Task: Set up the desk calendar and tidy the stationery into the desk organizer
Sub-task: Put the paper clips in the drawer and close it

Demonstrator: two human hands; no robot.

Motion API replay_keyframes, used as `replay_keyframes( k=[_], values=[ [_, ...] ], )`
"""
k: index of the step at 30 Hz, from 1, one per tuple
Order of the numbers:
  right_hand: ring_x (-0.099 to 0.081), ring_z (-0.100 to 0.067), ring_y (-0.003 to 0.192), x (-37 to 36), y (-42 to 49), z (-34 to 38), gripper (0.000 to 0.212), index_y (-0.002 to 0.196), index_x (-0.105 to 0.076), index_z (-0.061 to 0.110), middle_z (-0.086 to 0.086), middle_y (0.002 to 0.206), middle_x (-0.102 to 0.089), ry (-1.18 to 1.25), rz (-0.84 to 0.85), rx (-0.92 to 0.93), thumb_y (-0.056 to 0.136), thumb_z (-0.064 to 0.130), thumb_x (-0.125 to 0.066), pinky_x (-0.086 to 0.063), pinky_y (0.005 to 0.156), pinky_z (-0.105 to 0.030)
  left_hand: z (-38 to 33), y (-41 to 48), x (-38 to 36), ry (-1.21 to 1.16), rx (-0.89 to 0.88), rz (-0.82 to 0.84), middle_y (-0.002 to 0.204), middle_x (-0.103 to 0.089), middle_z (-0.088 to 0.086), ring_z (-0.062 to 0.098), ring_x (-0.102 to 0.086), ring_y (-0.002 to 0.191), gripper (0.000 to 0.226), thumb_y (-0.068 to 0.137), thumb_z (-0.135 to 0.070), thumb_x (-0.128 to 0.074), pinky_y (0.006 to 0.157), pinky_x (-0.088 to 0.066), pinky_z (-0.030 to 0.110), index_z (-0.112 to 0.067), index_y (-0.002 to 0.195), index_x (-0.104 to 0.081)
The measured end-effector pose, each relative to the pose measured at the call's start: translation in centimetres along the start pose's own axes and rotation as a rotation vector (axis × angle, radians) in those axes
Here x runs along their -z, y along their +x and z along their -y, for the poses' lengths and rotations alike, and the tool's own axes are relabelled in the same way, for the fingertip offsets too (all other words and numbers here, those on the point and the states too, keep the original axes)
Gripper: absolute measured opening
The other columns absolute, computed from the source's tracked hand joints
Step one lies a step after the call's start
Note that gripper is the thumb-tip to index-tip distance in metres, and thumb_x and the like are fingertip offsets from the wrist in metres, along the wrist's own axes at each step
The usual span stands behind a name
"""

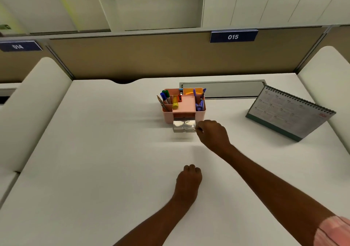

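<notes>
- My right hand (213, 133) reaches to the clear plastic drawer (181, 126), which is pulled out from the near face of the pink plastic desk organizer (167, 117), mid-surface towards the far side.
- Its fingers (198, 127) are pinched narrow at the drawer's near right corner, on what I take to be a small silver paper clip (196, 130); it is too tiny to be certain.
- Other wire clips (186, 122) already lie in the drawer.
- My left hand (189, 177) rests on the white surface (113, 151), nearer me, its fingers curled under in a loose fist with nothing showing in it.
- The spiral-bound grey desk calendar (289, 113) already stands propped at the right, well apart from the organizer.
- Judging by that, I'm on the last bits of tidying.
- Next I should carry the clip over the drawer's open top, let go, then push the drawer in squarely.
</notes>
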State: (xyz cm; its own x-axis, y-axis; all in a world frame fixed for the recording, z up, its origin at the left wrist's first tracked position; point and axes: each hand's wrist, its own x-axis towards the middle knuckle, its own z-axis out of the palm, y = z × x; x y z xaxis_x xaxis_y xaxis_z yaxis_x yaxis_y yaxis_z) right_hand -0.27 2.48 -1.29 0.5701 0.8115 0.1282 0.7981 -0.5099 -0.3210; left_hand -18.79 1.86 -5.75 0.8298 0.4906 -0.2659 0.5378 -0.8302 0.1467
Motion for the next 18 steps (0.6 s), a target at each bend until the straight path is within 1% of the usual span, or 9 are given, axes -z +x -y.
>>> replay_keyframes(
  k=[3,5,6,9,13,15,18],
  values=[
    [-0.065,-0.02,0.074,0.3,2.7,1.1,0.011,0.089,-0.072,0.017,-0.002,0.086,-0.072,-0.018,0.022,0.039,0.095,0.022,-0.064,-0.05,0.058,-0.027,0.2,-0.1,-0.2,0.042,-0.007,-0.023,0.056,-0.055,-0.004,0.012,-0.055,0.047,0.048,0.022,0.001,-0.089,0.033,-0.041,0.022,-0.021,0.057,-0.064],
    [-0.067,-0.022,0.08,0.1,4.0,1.6,0.01,0.093,-0.074,0.016,-0.004,0.092,-0.072,-0.043,0.043,0.046,0.096,0.022,-0.066,-0.058,0.067,-0.032,0.3,0.0,-0.4,0.037,-0.014,-0.042,0.058,-0.055,-0.003,0.012,-0.055,0.047,0.047,0.024,0.002,-0.089,0.034,-0.042,0.022,-0.02,0.059,-0.065],
    [-0.067,-0.023,0.082,-0.2,4.5,1.8,0.01,0.095,-0.074,0.015,-0.006,0.096,-0.072,-0.061,0.052,0.054,0.095,0.023,-0.067,-0.059,0.071,-0.034,0.5,0.0,-0.4,0.034,-0.009,-0.049,0.058,-0.055,-0.003,0.012,-0.054,0.047,0.047,0.025,0.003,-0.088,0.034,-0.042,0.022,-0.019,0.06,-0.065],
    [-0.068,-0.025,0.087,-1.0,5.8,2.1,0.015,0.104,-0.075,0.013,-0.008,0.102,-0.071,-0.15,0.104,0.078,0.096,0.023,-0.067,-0.058,0.075,-0.035,0.8,0.0,-0.7,0.03,0.001,-0.078,0.059,-0.055,-0.003,0.012,-0.054,0.048,0.047,0.027,0.004,-0.088,0.036,-0.044,0.024,-0.019,0.061,-0.065],
    [-0.07,-0.025,0.09,-1.8,6.9,2.2,0.019,0.11,-0.074,0.011,-0.009,0.103,-0.071,-0.246,0.198,0.099,0.096,0.023,-0.068,-0.06,0.08,-0.037,0.9,-0.4,-0.9,-0.015,0.013,-0.097,0.063,-0.059,-0.003,0.012,-0.058,0.052,0.046,0.03,0.002,-0.089,0.039,-0.046,0.024,-0.02,0.063,-0.066],
    [-0.07,-0.025,0.091,-2.1,7.1,2.1,0.02,0.112,-0.073,0.012,-0.009,0.104,-0.071,-0.269,0.231,0.098,0.096,0.024,-0.069,-0.061,0.082,-0.038,1.0,-0.6,-1.1,-0.024,0.002,-0.104,0.064,-0.06,-0.004,0.012,-0.059,0.054,0.046,0.03,0.002,-0.088,0.04,-0.047,0.023,-0.02,0.064,-0.067],
    [-0.07,-0.025,0.092,-2.6,7.6,2.2,0.023,0.113,-0.072,0.011,-0.009,0.106,-0.071,-0.262,0.256,0.09,0.095,0.024,-0.071,-0.06,0.084,-0.037,1.3,-0.9,-1.4,-0.028,-0.01,-0.122,0.067,-0.06,-0.004,0.013,-0.06,0.058,0.047,0.03,0.003,-0.087,0.042,-0.047,0.023,-0.021,0.065,-0.066]
  ],
)
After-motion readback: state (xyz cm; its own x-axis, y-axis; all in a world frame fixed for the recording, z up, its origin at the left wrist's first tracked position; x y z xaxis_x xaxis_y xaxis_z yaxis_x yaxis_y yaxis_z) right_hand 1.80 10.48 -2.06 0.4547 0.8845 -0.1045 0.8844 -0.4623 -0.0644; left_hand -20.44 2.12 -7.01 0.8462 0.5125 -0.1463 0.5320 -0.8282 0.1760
